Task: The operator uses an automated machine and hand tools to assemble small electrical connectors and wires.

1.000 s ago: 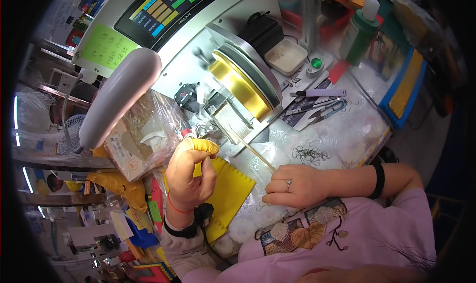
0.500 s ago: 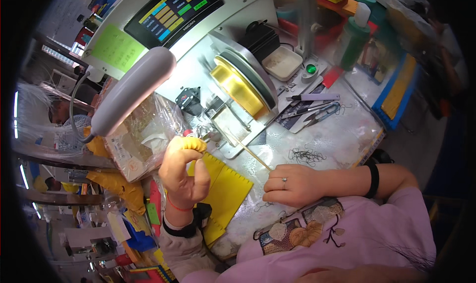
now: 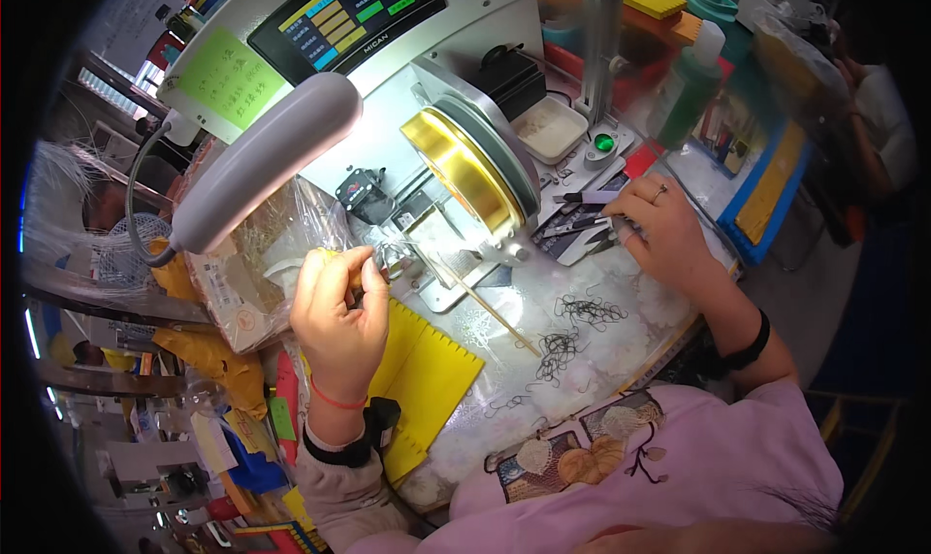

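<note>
My left hand [image 3: 339, 311] is closed in a pinch beside the small metal parts at the front of a white machine [image 3: 388, 88]. A yellow covering shows at its fingertips; what they pinch, if anything, is too small to make out. My right hand [image 3: 664, 234] curls over the handles of a pair of scissors [image 3: 601, 241] among the tools at the right. Next to its fingers lies a cutter with a pale purple handle [image 3: 590, 197]. The machine's gold wheel [image 3: 461, 171] stands between my hands. Small dark wire hooks [image 3: 592, 309] lie in tangled piles on the table.
A thin wooden stick [image 3: 495, 318] leans from the machine onto the table. Yellow notched foam boards [image 3: 422, 379] lie below my left hand. A grey lamp [image 3: 267, 166] hangs over the left side. A green bottle [image 3: 687, 83] and a white dish [image 3: 550, 127] stand at the back right.
My right hand has moved from the table's front up and right onto the scissors, uncovering another pile of hooks. My left hand has turned and drawn its fingers together, slightly left.
</note>
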Action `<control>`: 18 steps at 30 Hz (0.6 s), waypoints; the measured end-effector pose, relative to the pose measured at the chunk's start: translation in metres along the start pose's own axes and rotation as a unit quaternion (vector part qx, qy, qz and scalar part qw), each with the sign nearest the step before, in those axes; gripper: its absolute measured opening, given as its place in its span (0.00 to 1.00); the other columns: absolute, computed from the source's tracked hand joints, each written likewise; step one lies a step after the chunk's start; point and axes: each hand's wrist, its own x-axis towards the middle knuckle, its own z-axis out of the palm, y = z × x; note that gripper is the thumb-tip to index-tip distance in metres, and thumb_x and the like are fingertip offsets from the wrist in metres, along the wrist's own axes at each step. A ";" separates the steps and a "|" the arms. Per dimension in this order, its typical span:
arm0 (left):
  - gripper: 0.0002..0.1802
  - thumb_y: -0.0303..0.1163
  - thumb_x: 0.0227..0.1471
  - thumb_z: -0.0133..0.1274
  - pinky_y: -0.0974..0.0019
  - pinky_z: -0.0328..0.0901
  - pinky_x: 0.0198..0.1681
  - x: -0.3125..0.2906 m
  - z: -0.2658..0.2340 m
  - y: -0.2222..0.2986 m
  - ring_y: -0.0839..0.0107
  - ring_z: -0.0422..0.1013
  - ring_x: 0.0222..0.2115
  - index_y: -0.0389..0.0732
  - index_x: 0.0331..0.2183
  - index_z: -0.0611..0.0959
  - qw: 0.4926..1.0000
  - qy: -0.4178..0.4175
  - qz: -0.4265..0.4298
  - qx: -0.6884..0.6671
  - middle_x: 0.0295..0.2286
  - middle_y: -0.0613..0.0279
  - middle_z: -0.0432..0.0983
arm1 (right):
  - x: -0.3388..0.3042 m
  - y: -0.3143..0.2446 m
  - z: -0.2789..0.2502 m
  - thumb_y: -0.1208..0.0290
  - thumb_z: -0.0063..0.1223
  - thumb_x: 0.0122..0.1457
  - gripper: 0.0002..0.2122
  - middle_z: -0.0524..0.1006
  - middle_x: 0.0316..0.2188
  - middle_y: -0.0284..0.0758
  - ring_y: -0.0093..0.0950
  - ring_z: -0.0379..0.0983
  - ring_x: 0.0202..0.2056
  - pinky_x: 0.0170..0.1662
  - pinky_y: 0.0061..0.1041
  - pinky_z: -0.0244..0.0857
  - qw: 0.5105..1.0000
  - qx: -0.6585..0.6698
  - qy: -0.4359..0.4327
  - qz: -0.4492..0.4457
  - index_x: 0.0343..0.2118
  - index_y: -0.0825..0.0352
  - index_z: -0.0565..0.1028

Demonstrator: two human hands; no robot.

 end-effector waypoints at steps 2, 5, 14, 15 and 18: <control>0.07 0.17 0.45 0.55 0.71 0.59 0.23 0.000 0.000 0.000 0.71 0.63 0.19 0.33 0.31 0.80 1.000 -0.002 0.011 0.010 0.22 0.59 0.66 | 0.001 0.007 -0.001 0.78 0.58 0.42 0.12 0.73 0.33 0.33 0.35 0.68 0.38 0.44 0.35 0.60 1.000 0.011 -0.003 -0.002 0.34 0.62 0.77; 0.07 0.17 0.45 0.55 0.67 0.61 0.24 0.002 -0.001 0.004 0.66 0.65 0.20 0.33 0.31 0.79 0.999 -0.010 -0.002 0.033 0.23 0.57 0.67 | 0.001 0.009 -0.004 0.78 0.59 0.41 0.13 0.73 0.35 0.32 0.34 0.67 0.40 0.46 0.34 0.59 0.996 0.016 -0.070 -0.059 0.34 0.61 0.77; 0.06 0.17 0.43 0.54 0.65 0.62 0.25 0.003 0.002 0.003 0.64 0.66 0.21 0.35 0.28 0.79 1.000 -0.008 -0.016 0.004 0.23 0.56 0.68 | 0.000 0.002 -0.014 0.77 0.60 0.40 0.11 0.71 0.38 0.31 0.35 0.64 0.46 0.52 0.32 0.56 0.985 0.071 -0.150 -0.036 0.30 0.60 0.77; 0.06 0.17 0.42 0.54 0.67 0.60 0.25 0.002 0.002 0.001 0.66 0.64 0.21 0.35 0.28 0.78 1.000 -0.003 -0.024 -0.010 0.23 0.57 0.67 | 0.001 0.002 -0.022 0.77 0.60 0.41 0.11 0.71 0.38 0.32 0.33 0.64 0.46 0.52 0.32 0.56 0.978 0.143 -0.146 -0.035 0.30 0.62 0.75; 0.05 0.17 0.43 0.55 0.69 0.59 0.24 0.005 -0.002 0.000 0.69 0.62 0.20 0.35 0.27 0.78 0.998 -0.017 -0.042 -0.033 0.23 0.58 0.67 | -0.003 0.011 -0.026 0.75 0.58 0.46 0.09 0.71 0.39 0.34 0.31 0.65 0.46 0.53 0.32 0.56 0.939 0.329 -0.098 -0.014 0.31 0.63 0.72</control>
